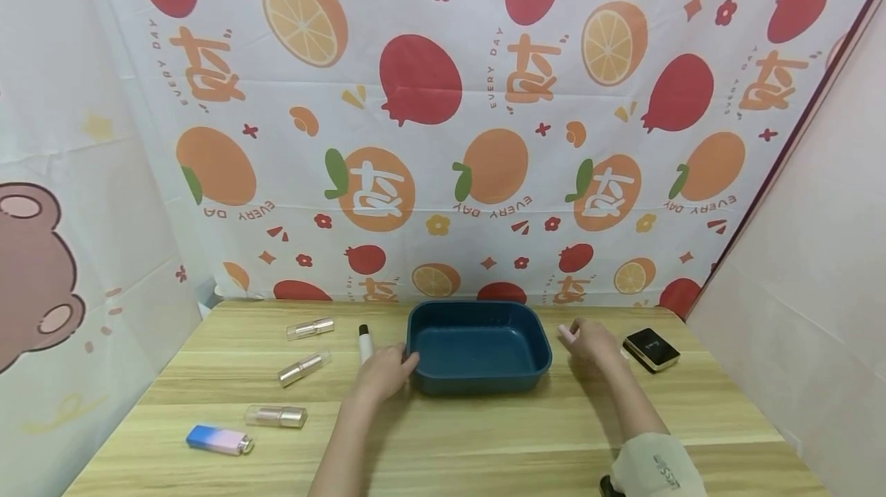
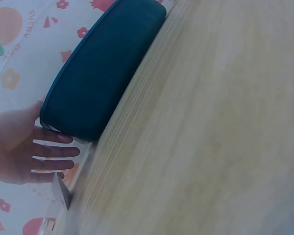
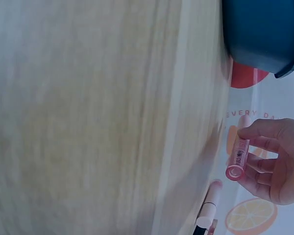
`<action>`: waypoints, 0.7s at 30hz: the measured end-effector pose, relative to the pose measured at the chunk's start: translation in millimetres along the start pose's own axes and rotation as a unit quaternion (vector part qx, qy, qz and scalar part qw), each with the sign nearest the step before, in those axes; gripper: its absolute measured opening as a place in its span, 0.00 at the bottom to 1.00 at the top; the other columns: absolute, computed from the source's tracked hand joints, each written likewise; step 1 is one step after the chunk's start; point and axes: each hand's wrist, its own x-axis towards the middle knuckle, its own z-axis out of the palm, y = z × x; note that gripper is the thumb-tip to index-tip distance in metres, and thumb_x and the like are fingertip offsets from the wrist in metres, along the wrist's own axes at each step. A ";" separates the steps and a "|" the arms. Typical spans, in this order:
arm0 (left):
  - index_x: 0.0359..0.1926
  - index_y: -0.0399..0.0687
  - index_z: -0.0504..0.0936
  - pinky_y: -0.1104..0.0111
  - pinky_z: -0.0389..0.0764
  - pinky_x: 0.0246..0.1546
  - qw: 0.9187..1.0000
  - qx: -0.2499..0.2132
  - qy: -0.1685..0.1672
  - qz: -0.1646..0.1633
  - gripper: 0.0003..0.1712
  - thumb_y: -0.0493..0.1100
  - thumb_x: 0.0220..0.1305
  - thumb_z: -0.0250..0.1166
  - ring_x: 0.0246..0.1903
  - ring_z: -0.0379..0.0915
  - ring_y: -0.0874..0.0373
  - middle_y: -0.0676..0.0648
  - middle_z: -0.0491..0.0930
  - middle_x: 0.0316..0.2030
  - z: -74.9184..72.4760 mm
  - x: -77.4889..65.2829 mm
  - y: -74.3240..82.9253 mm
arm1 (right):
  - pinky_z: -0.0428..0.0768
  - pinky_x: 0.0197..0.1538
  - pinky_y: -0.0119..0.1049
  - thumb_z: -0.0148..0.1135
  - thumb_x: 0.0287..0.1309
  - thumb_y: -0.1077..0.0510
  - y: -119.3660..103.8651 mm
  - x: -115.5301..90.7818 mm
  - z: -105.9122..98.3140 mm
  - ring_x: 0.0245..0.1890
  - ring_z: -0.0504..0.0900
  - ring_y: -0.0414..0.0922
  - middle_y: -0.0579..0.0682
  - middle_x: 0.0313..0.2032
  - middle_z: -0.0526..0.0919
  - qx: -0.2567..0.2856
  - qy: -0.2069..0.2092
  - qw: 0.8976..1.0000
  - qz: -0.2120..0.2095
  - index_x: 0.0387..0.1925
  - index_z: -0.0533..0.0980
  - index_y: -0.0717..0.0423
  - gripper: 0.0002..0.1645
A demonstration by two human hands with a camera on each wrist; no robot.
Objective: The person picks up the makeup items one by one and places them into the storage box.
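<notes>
A dark teal plastic bin (image 1: pixel 477 385) stands near the back of the wooden table. My left hand (image 1: pixel 384 371) is at its left end, thumb at the rim; the left wrist view shows the other fingers straight and spread beside the end wall. To the right of the bin, my right hand (image 1: pixel 597 343) pinches a pink lip gloss tube (image 3: pixel 239 152) between thumb and fingers, above the tabletop. Below that hand in the right wrist view lies another pink tube (image 3: pixel 208 209). A white tube with a black cap (image 1: pixel 365 339) is just beyond my left hand.
Lipsticks in clear cases (image 1: pixel 310 328) lie on the left, with a blue-and-pink tube (image 1: pixel 220 439) nearer the front. A black square compact (image 1: pixel 651 349) sits at the right. A fruit-print cloth (image 1: pixel 429 251) hangs behind the table.
</notes>
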 end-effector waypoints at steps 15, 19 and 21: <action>0.53 0.25 0.71 0.50 0.67 0.51 1.000 -0.005 0.001 0.001 0.26 0.46 0.66 0.53 0.51 0.67 0.37 0.29 0.73 0.49 1.7 0.3 -1.8 | 0.73 0.18 0.37 0.62 0.55 0.52 -8.3 -0.9 1.6 0.20 0.73 0.48 0.56 0.30 0.77 0.037 0.011 0.999 0.000 0.43 0.75 0.58 0.17; 0.53 0.25 0.71 0.50 0.67 0.51 1.000 -0.006 0.002 0.003 0.26 0.46 0.66 0.53 0.52 0.67 0.37 0.29 0.73 0.49 2.4 -0.5 -2.6 | 0.72 0.17 0.35 0.63 0.52 0.56 -10.9 -5.0 -1.2 0.18 0.73 0.47 0.55 0.28 0.76 0.041 0.011 0.999 -0.004 0.43 0.75 0.57 0.16; 0.53 0.25 0.71 0.50 0.67 0.51 1.000 -0.008 0.003 0.004 0.26 0.46 0.66 0.53 0.52 0.67 0.37 0.29 0.73 0.49 2.1 -0.8 -2.1 | 0.71 0.16 0.35 0.64 0.51 0.58 -12.3 -7.0 -3.4 0.16 0.73 0.47 0.55 0.26 0.75 0.041 0.014 0.999 -0.003 0.43 0.75 0.56 0.16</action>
